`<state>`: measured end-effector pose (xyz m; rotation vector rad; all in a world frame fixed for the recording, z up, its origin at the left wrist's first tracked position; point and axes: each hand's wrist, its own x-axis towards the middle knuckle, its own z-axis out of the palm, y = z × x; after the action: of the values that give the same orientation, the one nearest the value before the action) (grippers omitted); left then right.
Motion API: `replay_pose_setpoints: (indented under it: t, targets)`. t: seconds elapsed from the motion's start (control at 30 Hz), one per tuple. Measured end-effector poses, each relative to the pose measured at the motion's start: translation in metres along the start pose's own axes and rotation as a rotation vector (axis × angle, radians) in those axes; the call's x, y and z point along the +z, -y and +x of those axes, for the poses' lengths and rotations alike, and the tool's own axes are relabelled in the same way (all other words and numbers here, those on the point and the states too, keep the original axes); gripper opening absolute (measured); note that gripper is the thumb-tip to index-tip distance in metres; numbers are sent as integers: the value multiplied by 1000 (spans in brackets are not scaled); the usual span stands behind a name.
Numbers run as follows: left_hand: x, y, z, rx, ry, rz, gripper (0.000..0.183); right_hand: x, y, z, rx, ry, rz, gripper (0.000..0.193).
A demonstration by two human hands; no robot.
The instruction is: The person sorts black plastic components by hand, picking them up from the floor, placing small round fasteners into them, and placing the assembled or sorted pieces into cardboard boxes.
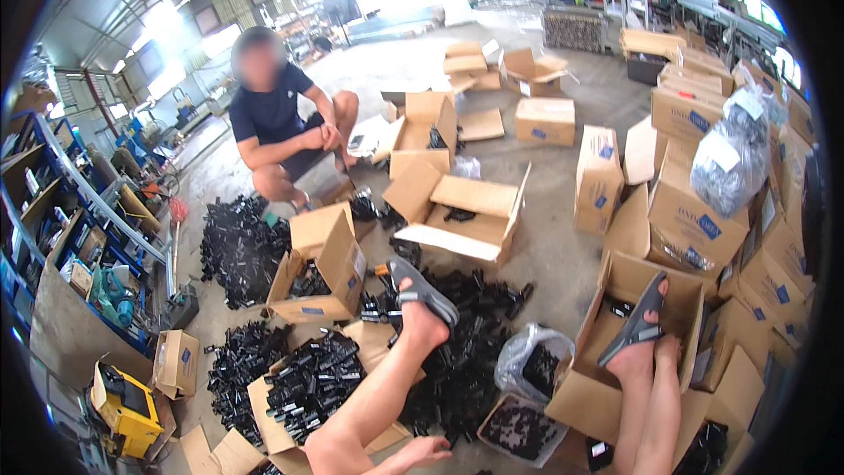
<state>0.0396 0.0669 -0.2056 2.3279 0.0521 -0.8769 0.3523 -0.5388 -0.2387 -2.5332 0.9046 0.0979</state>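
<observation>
Cartons (694, 202) are stacked at the right; if the stack were bumped, the clear bundle (730, 163) resting against it could be sent sliding. The black pile (462, 387) is spread loosely across the floor, and parts could be scattered or scuffed by the left sandal (428, 296), which is poised at its far edge. A few black parts (618, 308) lie in the open box (589, 400) too—these could be crushed if weight were put on the right sandal (637, 325), though whether it touches them cannot be told. The clear bag (512, 361) and tub (556, 440) are set close together; if brushed, their small contents could be spilled and mixed. The left hand (426, 450) is held near the pile, fingers loosely apart, nothing seen in it. The right hand (670, 347) is lowered at the box—its fingers are hidden, so its grip cannot be told, and knuckles could be knocked by the foot alongside.
</observation>
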Motion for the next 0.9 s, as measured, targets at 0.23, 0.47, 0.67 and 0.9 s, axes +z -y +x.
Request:
replay_pose_setpoints:
  t: [0.23, 0.47, 0.67, 0.9]
  targets:
    - [2, 8, 8, 103, -200, -50, 41, -18, -44, -77, 81, 25, 143, 59]
    - [27, 37, 32, 159, -185, -75, 39, -42, -45, -116, 70, 29, 248, 55]
    - [12, 36, 29, 138, -186, -99, 41, -75, -2, -139, -26, 52, 381, 51]
    - [17, 24, 35, 235, -232, -83, 41, -128, 94, -169, -239, 130, 524, 47]
